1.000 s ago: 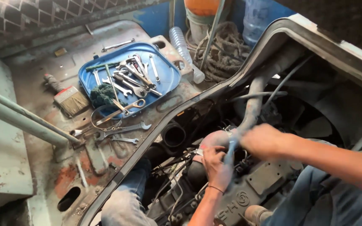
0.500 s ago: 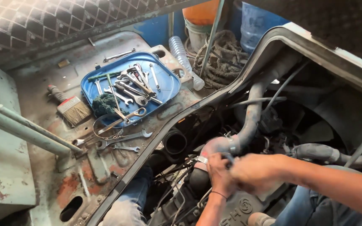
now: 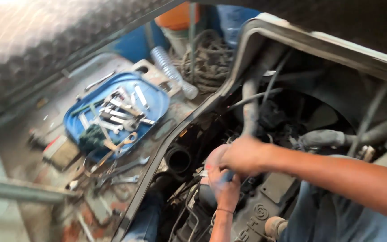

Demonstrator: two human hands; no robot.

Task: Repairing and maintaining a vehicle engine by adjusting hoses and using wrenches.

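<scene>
My left hand (image 3: 222,186) reaches up from below into the engine bay, its fingers wrapped around a blue-handled tool (image 3: 227,175). My right hand (image 3: 243,154) comes in from the right as a closed fist. It sits just above and against the left hand, at the lower end of a grey hose (image 3: 249,107). Motion blur hides what the right fist grips. A pale rounded part (image 3: 212,157) shows just left of both hands. Below them lies the dark engine block (image 3: 265,210).
A blue tray (image 3: 157,101) holding several wrenches rests on the rusty cab floor at left, with loose wrenches (image 3: 122,172) and pliers beside it. A round black pipe opening (image 3: 178,159) sits left of the hands. A coiled rope (image 3: 207,60) and ribbed clear hose (image 3: 171,71) lie behind.
My right hand has moved down and left from the hose until it sits over my left hand. The view has shifted and blurred.
</scene>
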